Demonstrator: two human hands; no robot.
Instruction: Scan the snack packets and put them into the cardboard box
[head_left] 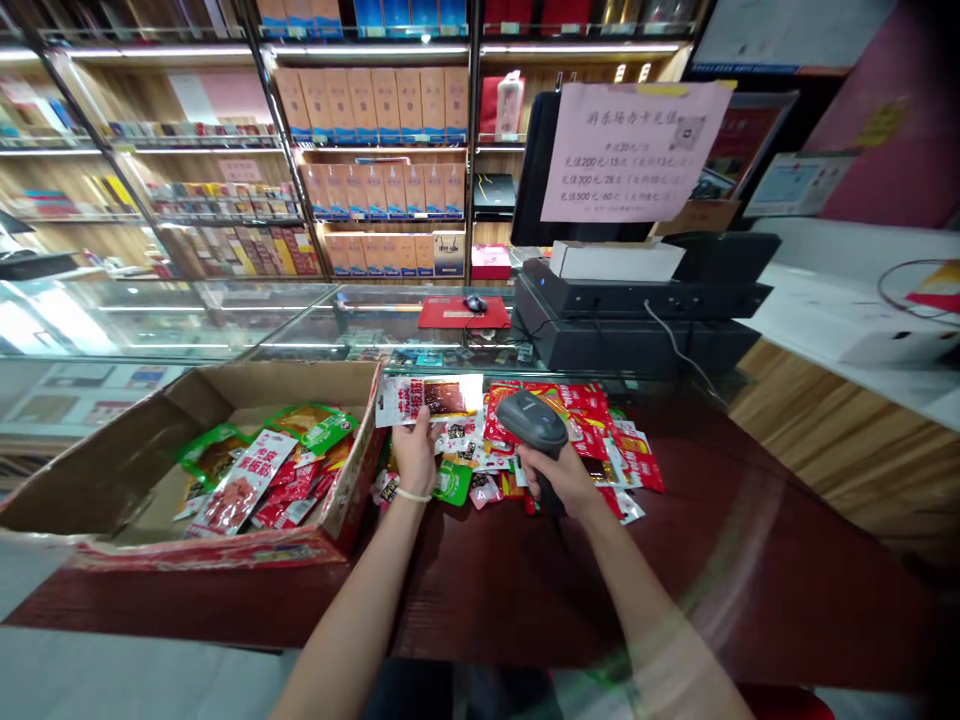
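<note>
Between the thumb and fingers of my left hand [415, 458] is a white and red snack packet [450, 397] with a clear window showing brown contents. It is held up above the pile. My right hand [561, 478] is wrapped round the handle of a black barcode scanner [531, 420], whose head tilts toward the left. Under and behind both hands spreads a pile of snack packets [581, 410], mostly red, with some green and white ones. Left of my left hand stands an open cardboard box [341, 535] with several green, red and white packets [247, 480] lying inside.
A dark red table [480, 590] carries the box and pile. Behind it are a glass counter [300, 320], a red mouse pad [442, 312] with a mouse, and a monitor [534, 170] bearing a paper sign [634, 150]. Shelves of boxed goods [375, 105] line the wall.
</note>
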